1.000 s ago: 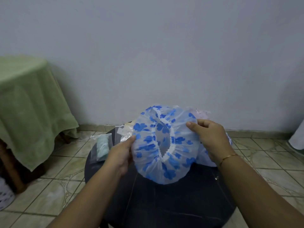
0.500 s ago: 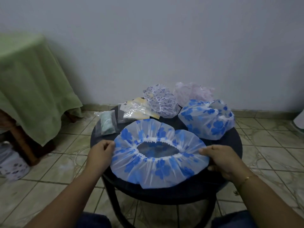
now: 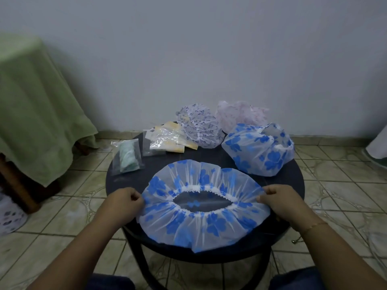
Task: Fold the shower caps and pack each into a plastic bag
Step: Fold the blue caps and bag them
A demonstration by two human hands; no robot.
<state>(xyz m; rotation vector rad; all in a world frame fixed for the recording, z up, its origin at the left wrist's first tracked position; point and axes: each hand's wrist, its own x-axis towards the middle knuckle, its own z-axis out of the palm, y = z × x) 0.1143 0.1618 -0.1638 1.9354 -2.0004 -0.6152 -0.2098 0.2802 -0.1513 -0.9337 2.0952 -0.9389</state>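
Observation:
A clear shower cap with blue flowers point(image 3: 201, 222) lies spread flat on the round dark table point(image 3: 293, 185), its elastic opening facing up. My left hand point(image 3: 125, 203) pinches its left edge and my right hand point(image 3: 280, 200) pinches its right edge, stretching it sideways. Behind it sit a puffed blue-flower cap point(image 3: 258, 150), a purple-print cap point(image 3: 199, 127) and a pink cap point(image 3: 240, 115). A pile of clear plastic bags point(image 3: 165, 139) lies at the back left. One bag holding a folded green cap point(image 3: 127, 156) rests at the table's left edge.
A table draped in green cloth point(image 3: 35, 114) stands to the left. The grey wall runs close behind the round table. Tiled floor surrounds it. A white patterned object point(image 3: 9, 218) sits on the floor at far left, and something white point(image 3: 379, 143) at far right.
The blue-flower cap went from held upright in the air to lying flat on the table. Both hands moved apart and pulled its edges wider.

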